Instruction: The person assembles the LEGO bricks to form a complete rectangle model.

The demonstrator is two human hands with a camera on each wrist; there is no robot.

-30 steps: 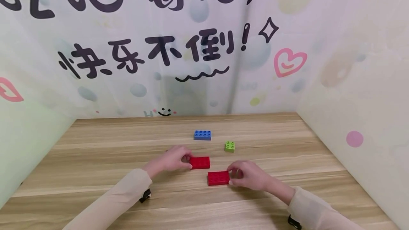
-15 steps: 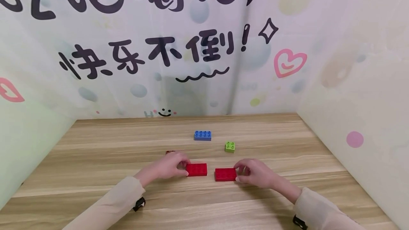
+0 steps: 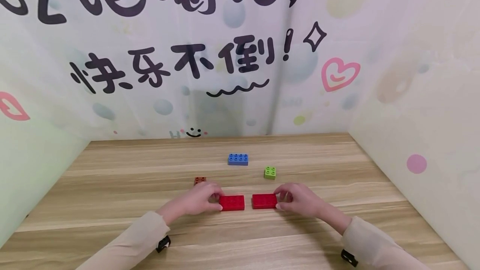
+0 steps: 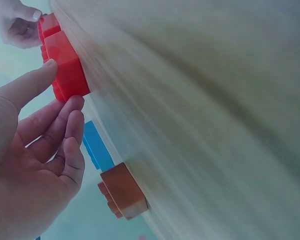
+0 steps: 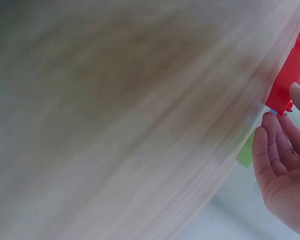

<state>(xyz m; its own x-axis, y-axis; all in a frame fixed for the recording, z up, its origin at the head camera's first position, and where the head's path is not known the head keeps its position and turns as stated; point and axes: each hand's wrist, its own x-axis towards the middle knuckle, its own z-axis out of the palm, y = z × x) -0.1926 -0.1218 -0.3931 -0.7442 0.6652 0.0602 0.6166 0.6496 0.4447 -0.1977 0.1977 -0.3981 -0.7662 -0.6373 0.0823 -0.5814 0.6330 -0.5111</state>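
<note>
Two red toy building bricks lie on the wooden table, end to end with a narrow gap between them in the head view. My left hand (image 3: 198,199) pinches the outer end of the left red brick (image 3: 232,203) between thumb and fingers. At the opposite side, my right hand (image 3: 299,200) pinches the outer end of the right red brick (image 3: 264,201). The left wrist view shows the thumb on the studded side of the left red brick (image 4: 67,65). In the right wrist view, thumb and fingertips meet the near end of the right red brick (image 5: 287,82).
Behind the hands stand a blue brick (image 3: 238,159) and a small lime green brick (image 3: 270,173). A small brown brick (image 3: 200,180) sits just behind my left hand, partly covered by it. A printed curtain (image 3: 240,111) rises at the table's back edge.
The left red brick has come nearer the front edge, and the right one has slid right and back. They now line up side by side. The brown brick has come into view.
</note>
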